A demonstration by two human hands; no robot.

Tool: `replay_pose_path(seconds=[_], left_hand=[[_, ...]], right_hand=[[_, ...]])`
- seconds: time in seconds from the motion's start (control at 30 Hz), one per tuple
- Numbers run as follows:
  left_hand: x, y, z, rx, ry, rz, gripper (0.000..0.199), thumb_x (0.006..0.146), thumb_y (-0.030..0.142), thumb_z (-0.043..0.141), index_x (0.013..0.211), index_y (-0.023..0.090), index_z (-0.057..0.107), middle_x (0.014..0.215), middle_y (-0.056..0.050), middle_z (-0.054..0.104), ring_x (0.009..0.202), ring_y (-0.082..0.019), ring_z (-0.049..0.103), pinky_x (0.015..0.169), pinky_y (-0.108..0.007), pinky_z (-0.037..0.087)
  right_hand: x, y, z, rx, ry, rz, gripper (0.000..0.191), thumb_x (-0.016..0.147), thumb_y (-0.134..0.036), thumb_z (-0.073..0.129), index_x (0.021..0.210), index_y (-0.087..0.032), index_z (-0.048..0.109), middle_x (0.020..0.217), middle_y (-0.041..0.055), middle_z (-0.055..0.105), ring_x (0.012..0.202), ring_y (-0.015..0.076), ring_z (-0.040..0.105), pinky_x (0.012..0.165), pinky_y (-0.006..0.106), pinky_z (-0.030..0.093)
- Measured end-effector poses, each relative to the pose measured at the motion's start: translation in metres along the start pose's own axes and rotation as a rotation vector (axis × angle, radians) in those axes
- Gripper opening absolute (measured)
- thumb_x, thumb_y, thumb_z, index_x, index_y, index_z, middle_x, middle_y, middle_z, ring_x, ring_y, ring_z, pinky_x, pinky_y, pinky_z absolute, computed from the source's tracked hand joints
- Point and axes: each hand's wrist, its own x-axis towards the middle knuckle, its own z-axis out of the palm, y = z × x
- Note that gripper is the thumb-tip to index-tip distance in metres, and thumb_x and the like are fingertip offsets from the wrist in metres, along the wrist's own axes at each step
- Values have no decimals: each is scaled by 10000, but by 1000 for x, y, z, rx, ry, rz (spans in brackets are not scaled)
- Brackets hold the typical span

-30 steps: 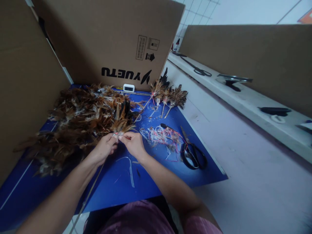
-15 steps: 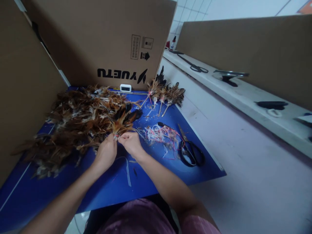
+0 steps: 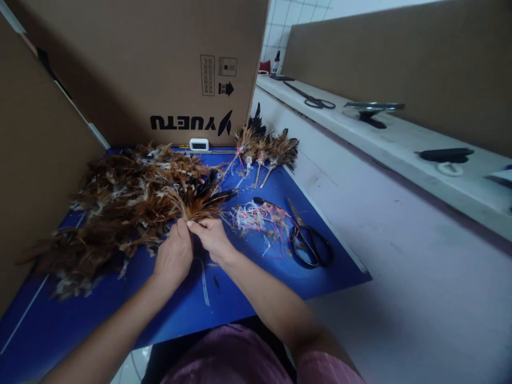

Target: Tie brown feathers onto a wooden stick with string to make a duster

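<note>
Between my hands is a feather bundle (image 3: 204,204), its brown and black tips fanned up and to the right. My left hand (image 3: 176,248) is closed round the base of the bundle. The fingers of my right hand (image 3: 210,234) pinch at the same base, touching my left fingertips; the binding there is hidden. A large pile of brown feathers (image 3: 120,197) lies to the left and behind. Several tied feather bunches with sticks (image 3: 262,152) rest at the table's back right.
On the blue table (image 3: 172,314) are black-handled scissors (image 3: 312,245), a tangle of white and pink strings (image 3: 256,218) and a small white display (image 3: 199,144). Cardboard (image 3: 132,64) stands behind. A ledge (image 3: 404,144) at right holds more scissors (image 3: 316,101).
The bundle's feathers have tilted lower to the right, and the pink tie seen at its base is now covered by my fingers. The view has shifted slightly.
</note>
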Motion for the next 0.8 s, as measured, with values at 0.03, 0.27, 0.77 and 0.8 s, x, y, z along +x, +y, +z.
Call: replay_pose_path(seconds=[0.03,0.27,0.77,0.8], left_hand=[[0,0,0,-60,23,10,368,901,194,288,1201,61,453,967,-196,600,812,-272,627,637,-320,457],[2,-10,-7,-790,156,-190,309,830,333,506,1083,212,637,988,-78,682,870,-234,650,715,-294,500],[27,-31,-16,-1622,-581,-424,290,718,385,667,836,131,590,657,3,504,533,-77,452,346,-130,218],[27,-32,-16,-1598,-574,-430,296,718,392,664,831,130,586,656,6,499,528,-73,446,349,-129,216]], right_hand=[[0,0,0,19,-1,6,275,652,-362,627,506,-143,545,501,-56,433,498,61,333,510,214,300],[0,-4,0,70,6,8,230,649,-332,629,531,-142,580,530,-23,533,527,80,446,523,207,363],[6,5,0,-61,-27,-40,231,700,-319,593,553,-142,572,510,-48,485,476,65,388,480,202,303],[7,8,-1,-84,-52,-58,233,709,-321,585,561,-141,577,513,-51,480,485,64,384,489,201,306]])
